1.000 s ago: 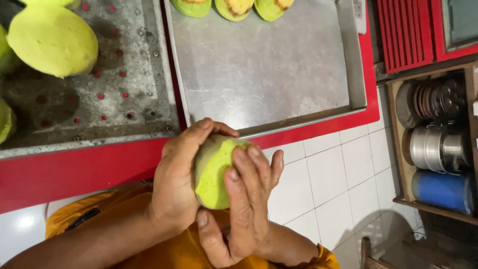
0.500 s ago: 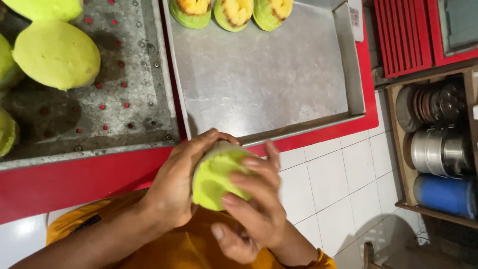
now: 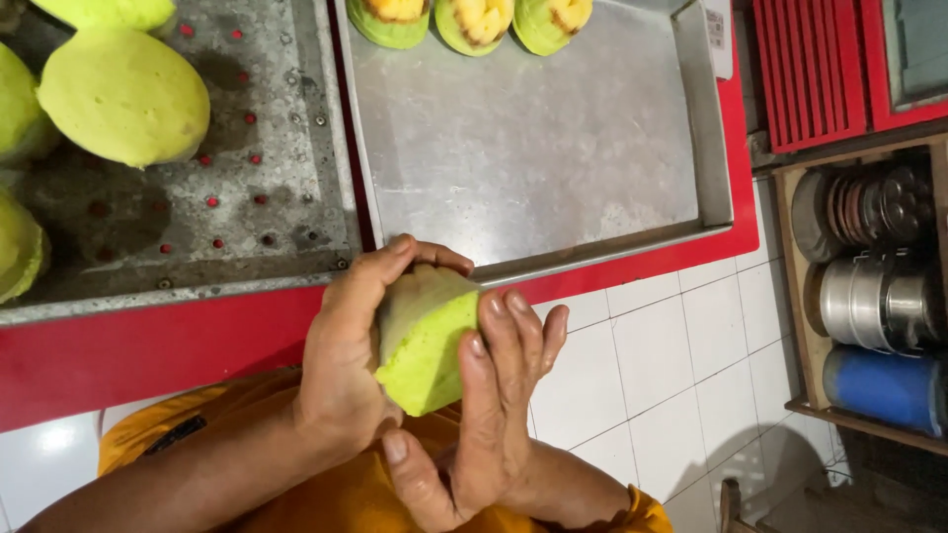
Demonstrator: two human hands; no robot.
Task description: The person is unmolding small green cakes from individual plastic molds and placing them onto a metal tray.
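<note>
Cupping a green bun (image 3: 427, 341) between left hand (image 3: 346, 360) and right hand (image 3: 494, 395), grip pressed around it; metal baking tray (image 3: 691, 118) just beyond.

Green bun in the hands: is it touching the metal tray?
Apart. The head view shows the green bun held between left hand and right hand, below the metal tray edge.

A: The bun (image 3: 425, 345) looks soft and matt, smooth-skinned, paler on top. And the tray (image 3: 553, 158)?

B: Dull brushed metal, scuffed. The rack (image 3: 227, 197) beside it is perforated metal, stained and rough. The tins (image 3: 874, 296) are shiny steel; the tiles (image 3: 691, 345) glossy.
</note>
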